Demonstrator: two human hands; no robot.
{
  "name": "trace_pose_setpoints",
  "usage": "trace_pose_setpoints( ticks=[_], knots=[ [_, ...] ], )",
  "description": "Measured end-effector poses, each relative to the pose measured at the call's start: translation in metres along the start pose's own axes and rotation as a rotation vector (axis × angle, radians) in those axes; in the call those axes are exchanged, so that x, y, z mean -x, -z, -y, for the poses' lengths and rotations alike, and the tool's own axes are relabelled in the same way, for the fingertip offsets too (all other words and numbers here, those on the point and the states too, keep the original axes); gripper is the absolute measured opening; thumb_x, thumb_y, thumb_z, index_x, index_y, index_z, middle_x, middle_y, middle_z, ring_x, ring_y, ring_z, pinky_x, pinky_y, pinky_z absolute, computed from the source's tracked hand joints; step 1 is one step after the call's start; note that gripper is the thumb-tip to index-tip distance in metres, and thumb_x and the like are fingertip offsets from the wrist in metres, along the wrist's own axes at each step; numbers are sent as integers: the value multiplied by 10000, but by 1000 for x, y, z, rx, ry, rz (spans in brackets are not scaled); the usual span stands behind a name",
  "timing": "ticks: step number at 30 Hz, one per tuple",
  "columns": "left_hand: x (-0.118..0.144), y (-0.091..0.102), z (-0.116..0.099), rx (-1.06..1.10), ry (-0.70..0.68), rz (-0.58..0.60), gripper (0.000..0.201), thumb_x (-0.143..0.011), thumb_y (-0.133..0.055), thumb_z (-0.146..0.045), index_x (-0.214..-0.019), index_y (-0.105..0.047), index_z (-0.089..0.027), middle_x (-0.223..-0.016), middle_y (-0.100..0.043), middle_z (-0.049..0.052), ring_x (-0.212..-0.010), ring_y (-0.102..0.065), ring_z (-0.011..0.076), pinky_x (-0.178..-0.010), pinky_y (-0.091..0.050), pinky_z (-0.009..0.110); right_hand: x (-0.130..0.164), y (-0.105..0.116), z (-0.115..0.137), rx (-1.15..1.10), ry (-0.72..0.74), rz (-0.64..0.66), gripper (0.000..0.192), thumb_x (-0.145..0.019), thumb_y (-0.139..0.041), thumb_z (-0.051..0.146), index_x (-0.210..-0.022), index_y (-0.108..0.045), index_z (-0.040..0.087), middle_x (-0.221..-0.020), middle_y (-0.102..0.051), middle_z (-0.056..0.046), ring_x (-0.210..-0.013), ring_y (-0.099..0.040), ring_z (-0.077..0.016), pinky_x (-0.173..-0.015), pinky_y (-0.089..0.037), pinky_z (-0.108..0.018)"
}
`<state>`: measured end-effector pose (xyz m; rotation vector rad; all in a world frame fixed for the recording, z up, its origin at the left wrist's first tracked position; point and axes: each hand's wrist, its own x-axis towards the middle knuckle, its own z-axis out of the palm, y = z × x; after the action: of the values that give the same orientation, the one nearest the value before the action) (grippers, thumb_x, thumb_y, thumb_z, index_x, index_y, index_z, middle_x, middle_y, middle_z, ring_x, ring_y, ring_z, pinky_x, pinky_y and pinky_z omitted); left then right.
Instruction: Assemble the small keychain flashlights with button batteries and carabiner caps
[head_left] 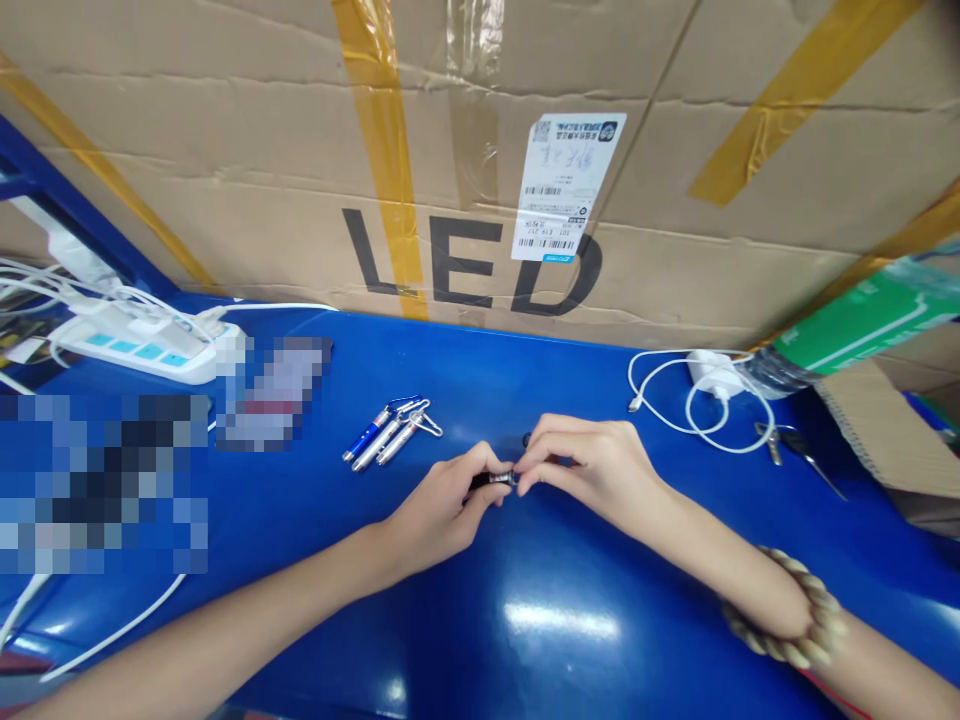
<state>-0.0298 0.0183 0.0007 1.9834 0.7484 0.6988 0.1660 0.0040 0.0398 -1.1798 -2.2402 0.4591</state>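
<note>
Near the middle of the blue table, my left hand [454, 510] is closed around a small black mini flashlight [501, 479], its silvery end pointing right. My right hand [589, 458] meets it from the right, thumb and fingers pinched at that end. A dark bit [527, 440] shows beside the right fingertips; it may be part of a clip, but the fingers cover most of it. To the left of my hands lie a blue mini flashlight [365, 440] and two silver ones [396, 440], side by side, with carabiner clips [426, 420] at their far ends.
A large cardboard box [285, 160] marked LED walls off the back. At left are a white power strip [187, 350] with cables and blurred-out items [274, 400]. On the right sit a white charger [715, 372] with its cord, keys [772, 445] and scissors [814, 462].
</note>
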Motion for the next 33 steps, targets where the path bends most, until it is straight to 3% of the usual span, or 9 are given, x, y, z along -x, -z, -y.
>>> trace_pose_setpoints(
  ticks=[10, 13, 17, 20, 25, 29, 33],
  knots=[
    [-1, 0, 4, -65, -116, -116, 104, -848, -491, -97, -802, -525, -185, -798, -655, 25, -759, -644, 153, -646, -488, 230, -3, -9, -6, -228, -141, -24, 134, -750, -707, 302, -650, -717, 213, -678, -653, 16, -596, -577, -98, -521, -380, -194],
    [-1, 1, 5, -93, -176, -173, 100, -852, -498, -100, -807, -532, -184, -778, -654, 31, -728, -642, 152, -625, -496, 230, -5, -13, -4, -373, -319, -41, 192, -692, -735, 359, -628, -706, 181, -627, -636, 2, -500, -539, -92, -463, -379, -206],
    [-2, 2, 7, -151, -257, -221, 101, -858, -517, -91, -839, -549, -185, -778, -664, 33, -724, -633, 150, -619, -495, 226, -8, -17, 0, -740, -608, 46, 318, -571, -788, 427, -572, -647, 141, -493, -586, 19, -377, -496, -72, -376, -371, -190],
    [-3, 3, 5, -223, -336, -237, 109, -871, -506, -84, -869, -559, -178, -783, -687, 39, -717, -627, 155, -648, -493, 248, -9, -19, 1, -901, -712, 90, 344, -516, -817, 412, -534, -616, 133, -483, -598, 21, -356, -487, -52, -344, -365, -161],
    [-4, 6, -1, -312, -334, -229, 153, -913, -453, -121, -996, -568, -179, -834, -708, 37, -708, -642, 149, -725, -486, 286, -7, -22, 0, -1027, -801, 109, 382, -512, -813, 432, -519, -575, 134, -456, -590, 34, -329, -448, -29, -319, -344, -136],
    [-4, 6, 0, -322, -361, -217, 216, -925, -444, -139, -1110, -547, -184, -872, -715, 49, -675, -628, 151, -683, -466, 293, -8, -22, 0, -1047, -808, 149, 405, -525, -807, 445, -537, -533, 147, -432, -559, 55, -335, -448, -31, -315, -336, -124],
    [-5, 7, -1, -293, -337, -224, 186, -919, -443, -115, -1033, -582, -162, -803, -693, 51, -650, -572, 156, -639, -450, 278, -10, -20, 1, -927, -767, 135, 411, -572, -778, 472, -534, -517, 156, -435, -528, 57, -354, -452, -44, -328, -346, -137]
  ],
)
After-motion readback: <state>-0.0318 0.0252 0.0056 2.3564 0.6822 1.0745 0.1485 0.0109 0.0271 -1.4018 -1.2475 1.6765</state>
